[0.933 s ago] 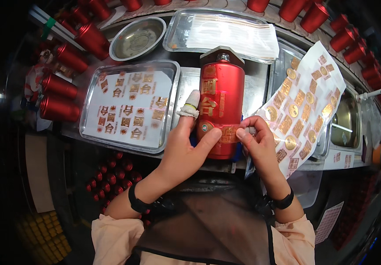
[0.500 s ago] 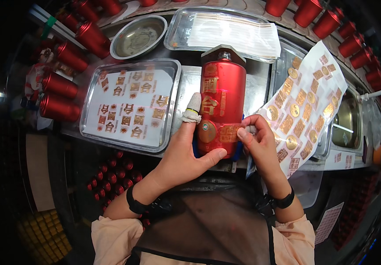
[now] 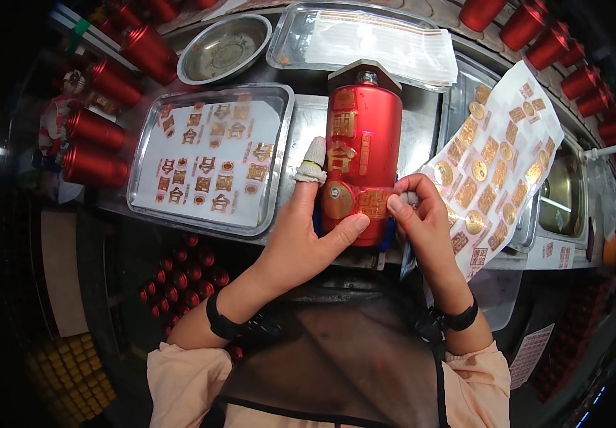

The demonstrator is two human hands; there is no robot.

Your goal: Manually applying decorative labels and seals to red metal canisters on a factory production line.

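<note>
A red bottle with a clear glass neck lies before me, its neck pointing away. Gold characters run down its left side, with a round gold emblem lower down. My left hand holds the bottle from the left. Its index finger, in a pale cloth finger cover, lies along the side, and the thumb presses by the lower edge of a rectangular gold decal. At the bottle's right side my right hand pinches that decal's right edge between thumb and forefinger. The other right fingers are curled and partly hidden.
A metal tray with a decal sheet stands left, a round metal bowl behind it. A second tray holds white sheets. Another decal sheet slants upward at right, beside a sink. Red bottles line the edges.
My left thumb has slid up the bottle to the decal's lower edge. My right hand stays at its right edge. The whole view has shifted slightly.
</note>
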